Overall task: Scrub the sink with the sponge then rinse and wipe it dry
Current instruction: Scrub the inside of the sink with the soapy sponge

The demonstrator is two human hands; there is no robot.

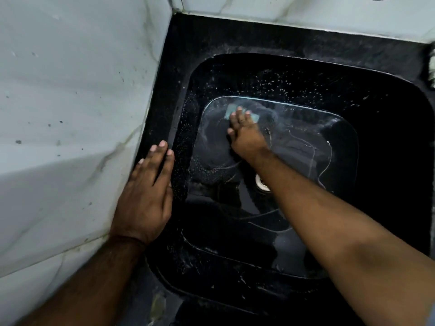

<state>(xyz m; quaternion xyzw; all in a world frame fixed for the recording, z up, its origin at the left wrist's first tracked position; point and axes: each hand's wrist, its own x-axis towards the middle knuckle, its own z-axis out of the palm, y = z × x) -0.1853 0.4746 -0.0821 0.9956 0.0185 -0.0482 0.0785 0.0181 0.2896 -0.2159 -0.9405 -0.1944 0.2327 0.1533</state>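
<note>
Straight fingers (239,117) press sponge (242,114) flat – long axis left-right; left hand (146,194) flat on sink (294,69) rim.

Sponge (242,114) half under right hand (246,135)

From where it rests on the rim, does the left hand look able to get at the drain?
Probably yes. The left hand lies flat on the sink rim, holding nothing, and the basin is open below it. The right forearm crosses over part of the drain, so it may need to shift first.
</note>
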